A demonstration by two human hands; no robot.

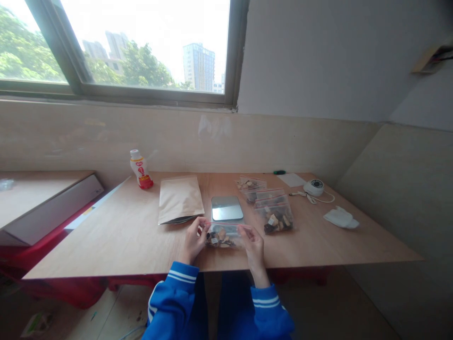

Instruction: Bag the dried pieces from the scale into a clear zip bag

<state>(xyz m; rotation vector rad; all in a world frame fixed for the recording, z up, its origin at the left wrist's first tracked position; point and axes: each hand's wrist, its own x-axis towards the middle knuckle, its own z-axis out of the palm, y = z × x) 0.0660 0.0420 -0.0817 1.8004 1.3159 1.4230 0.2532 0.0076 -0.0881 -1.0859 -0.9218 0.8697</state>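
Observation:
Both my hands hold a small clear zip bag [222, 235] filled with brown and pale chunks, just above the near edge of the wooden table [123, 236]. My left hand [194, 241] pinches the bag's top left corner. My right hand [253, 245] pinches its top right corner. Right behind the bag lies a flat scale with a shiny metal plate [227, 208]. To the right lie several more filled zip bags [274, 215], the farthest [250, 184] near the table's back.
A brown paper pouch [180, 198] lies left of the scale. A small drink bottle [140, 169] stands at the back left. A white round device with cable [313, 187], a white cloth [340, 218], a paper slip [291, 179] and a green pen [279, 172] lie at the right. A box [42, 208] sits left.

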